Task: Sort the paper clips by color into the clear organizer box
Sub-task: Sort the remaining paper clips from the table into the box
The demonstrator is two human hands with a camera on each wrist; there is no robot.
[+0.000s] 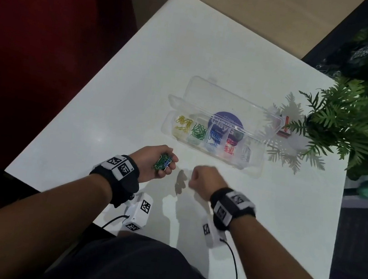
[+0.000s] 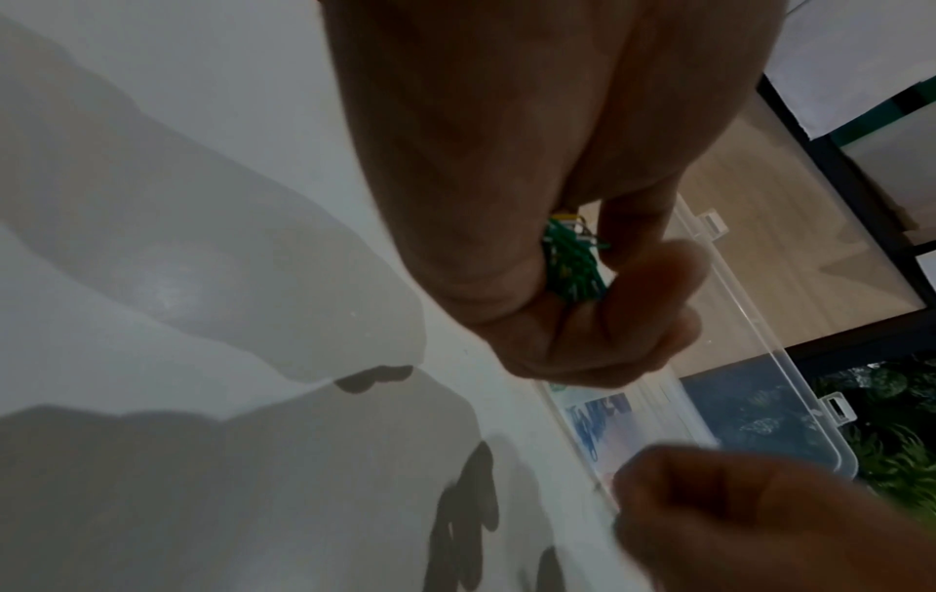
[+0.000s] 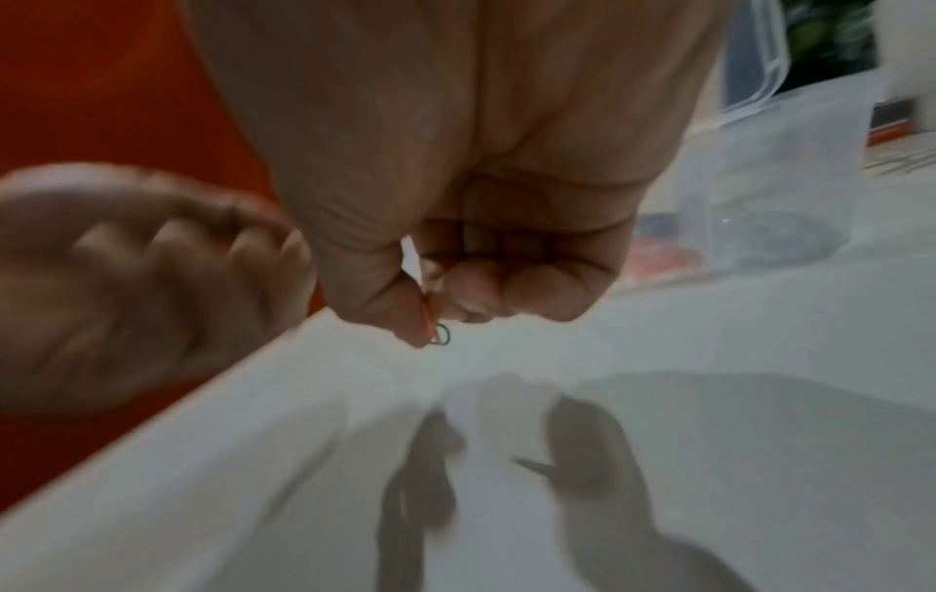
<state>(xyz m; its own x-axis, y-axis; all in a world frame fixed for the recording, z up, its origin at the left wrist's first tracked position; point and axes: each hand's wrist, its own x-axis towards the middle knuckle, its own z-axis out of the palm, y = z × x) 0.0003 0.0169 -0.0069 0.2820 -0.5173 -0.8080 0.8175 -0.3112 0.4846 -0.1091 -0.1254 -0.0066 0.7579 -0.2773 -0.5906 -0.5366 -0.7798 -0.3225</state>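
Observation:
The clear organizer box [image 1: 249,163] lies open on the white table [image 1: 138,84], its lid [image 1: 227,98] folded back. Its compartments hold yellow clips [image 1: 183,123], green clips [image 1: 199,131], blue clips [image 1: 214,139] and red clips [image 1: 230,147]. My left hand [image 1: 157,162] is cupped palm-up just in front of the box and holds a bunch of mostly green paper clips [image 1: 163,161] [image 2: 575,260]. My right hand [image 1: 205,180] hovers beside it, fingers curled, pinching a small clip [image 3: 439,334] between thumb and forefinger; the clip looks reddish and dark.
A green fern-like plant [image 1: 348,121] overhangs the table's right side, next to a small red and white object [image 1: 285,128]. A purple round label [image 1: 226,124] shows through the box. The table's edge runs along the left, beside a red wall [image 1: 37,45].

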